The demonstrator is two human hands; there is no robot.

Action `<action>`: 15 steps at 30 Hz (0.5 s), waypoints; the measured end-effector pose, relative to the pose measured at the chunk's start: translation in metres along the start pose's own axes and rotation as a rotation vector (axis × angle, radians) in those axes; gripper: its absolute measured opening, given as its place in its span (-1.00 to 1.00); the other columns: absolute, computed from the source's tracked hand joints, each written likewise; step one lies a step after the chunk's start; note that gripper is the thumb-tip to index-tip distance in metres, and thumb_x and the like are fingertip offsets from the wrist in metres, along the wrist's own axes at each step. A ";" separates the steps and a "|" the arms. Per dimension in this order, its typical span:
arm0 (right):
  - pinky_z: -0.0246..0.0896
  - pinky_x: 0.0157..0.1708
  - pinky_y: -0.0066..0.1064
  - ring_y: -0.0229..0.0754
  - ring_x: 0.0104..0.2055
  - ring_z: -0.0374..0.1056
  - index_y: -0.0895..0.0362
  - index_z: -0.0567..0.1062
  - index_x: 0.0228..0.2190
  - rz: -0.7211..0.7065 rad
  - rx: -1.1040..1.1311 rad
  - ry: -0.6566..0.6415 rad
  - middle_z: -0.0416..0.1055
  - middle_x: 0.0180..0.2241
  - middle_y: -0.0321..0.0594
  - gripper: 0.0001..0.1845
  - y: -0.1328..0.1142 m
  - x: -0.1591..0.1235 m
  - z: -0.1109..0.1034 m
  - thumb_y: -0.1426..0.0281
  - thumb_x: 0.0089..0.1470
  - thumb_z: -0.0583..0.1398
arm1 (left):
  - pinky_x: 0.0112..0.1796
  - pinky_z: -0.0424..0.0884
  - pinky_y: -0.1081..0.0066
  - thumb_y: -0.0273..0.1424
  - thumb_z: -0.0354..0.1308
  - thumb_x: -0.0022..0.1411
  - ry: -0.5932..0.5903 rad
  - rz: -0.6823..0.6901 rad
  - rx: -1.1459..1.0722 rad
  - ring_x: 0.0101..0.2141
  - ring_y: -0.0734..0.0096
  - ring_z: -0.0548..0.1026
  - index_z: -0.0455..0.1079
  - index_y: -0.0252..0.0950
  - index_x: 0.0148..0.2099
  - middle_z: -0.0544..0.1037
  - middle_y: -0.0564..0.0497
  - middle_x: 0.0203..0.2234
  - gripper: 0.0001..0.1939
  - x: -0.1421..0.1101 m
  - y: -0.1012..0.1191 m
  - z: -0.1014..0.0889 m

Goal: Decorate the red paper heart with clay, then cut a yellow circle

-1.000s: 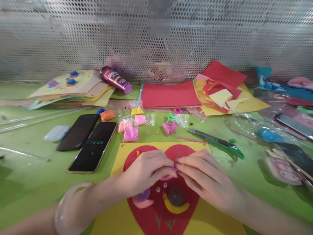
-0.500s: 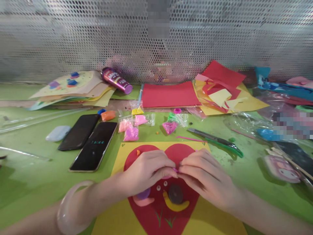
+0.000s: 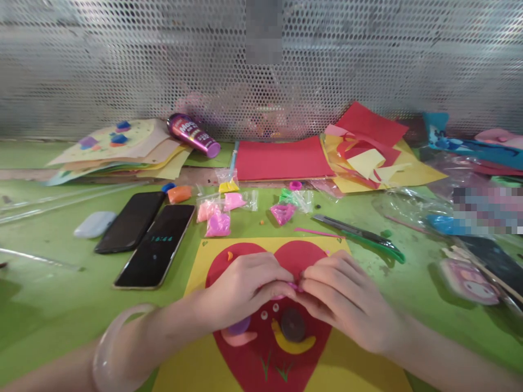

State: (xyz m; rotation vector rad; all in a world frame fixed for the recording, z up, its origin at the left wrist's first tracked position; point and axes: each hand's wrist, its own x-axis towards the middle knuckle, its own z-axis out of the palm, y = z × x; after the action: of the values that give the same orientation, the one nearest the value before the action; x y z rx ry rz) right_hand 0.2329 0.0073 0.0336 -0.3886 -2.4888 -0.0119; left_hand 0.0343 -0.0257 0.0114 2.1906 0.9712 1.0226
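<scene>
Both hands meet over a red paper heart [image 3: 241, 359] on a yellow sheet [image 3: 183, 354]. My left hand [image 3: 249, 286] and my right hand [image 3: 343, 299] pinch a small piece of pink clay [image 3: 292, 286] between their fingertips; most of it is hidden. Below them on the heart lie a yellow clay snail body [image 3: 296, 345] with a dark grey round shell [image 3: 292, 324], and a pink clay body [image 3: 239, 338] with a purple round shell [image 3: 240, 326], partly behind my left hand. Two googly eyes [image 3: 269, 312] sit between them. Green grass strokes [image 3: 283, 372] mark the heart's lower part.
Bags of pink clay [image 3: 218, 223] and magenta clay [image 3: 283, 212] lie beyond the sheet. A box cutter [image 3: 347, 226] and green-handled scissors [image 3: 388, 251] rest at right. Two phones [image 3: 155, 247] [image 3: 131, 220] lie left. Red paper [image 3: 284, 158] and a purple cup [image 3: 194, 135] stand near the perforated metal wall.
The view has shifted very slightly. Both hands stay together at the pink clay, with only small finger movement.
</scene>
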 end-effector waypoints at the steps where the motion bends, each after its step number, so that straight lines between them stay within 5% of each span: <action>1: 0.21 -0.39 -0.35 -0.23 -0.35 0.30 0.18 0.36 -0.35 0.006 0.006 -0.012 0.40 -0.40 -0.21 -0.94 0.000 0.000 0.000 0.51 0.05 0.13 | -0.36 0.34 0.50 -0.45 -0.01 0.22 -0.001 0.002 0.000 -0.43 0.51 0.38 0.36 -0.34 -0.29 0.48 0.02 -0.47 -0.87 0.000 0.000 0.000; 9: 0.22 -0.37 -0.32 -0.18 -0.29 0.28 0.24 0.35 -0.24 0.000 0.047 -0.006 0.40 -0.32 -0.14 -0.78 -0.001 -0.002 0.001 0.59 0.00 0.13 | -0.37 0.32 0.52 -0.47 0.02 0.21 0.017 0.000 -0.006 -0.46 0.54 0.37 0.34 -0.33 -0.35 0.47 0.05 -0.50 -0.89 0.000 0.002 0.000; 15: 0.20 -0.42 -0.33 -0.20 -0.35 0.27 0.22 0.33 -0.32 0.016 0.056 0.018 0.39 -0.39 -0.16 -0.88 -0.001 -0.002 0.001 0.55 0.02 0.15 | -0.35 0.33 0.51 -0.44 0.01 0.22 0.015 0.046 0.005 -0.44 0.52 0.37 0.35 -0.36 -0.32 0.47 0.01 -0.49 -0.88 0.001 0.002 0.000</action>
State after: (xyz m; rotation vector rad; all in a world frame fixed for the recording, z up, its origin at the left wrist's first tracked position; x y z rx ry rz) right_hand 0.2334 0.0062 0.0315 -0.3832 -2.4623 0.0598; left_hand 0.0356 -0.0258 0.0137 2.2214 0.9351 1.0594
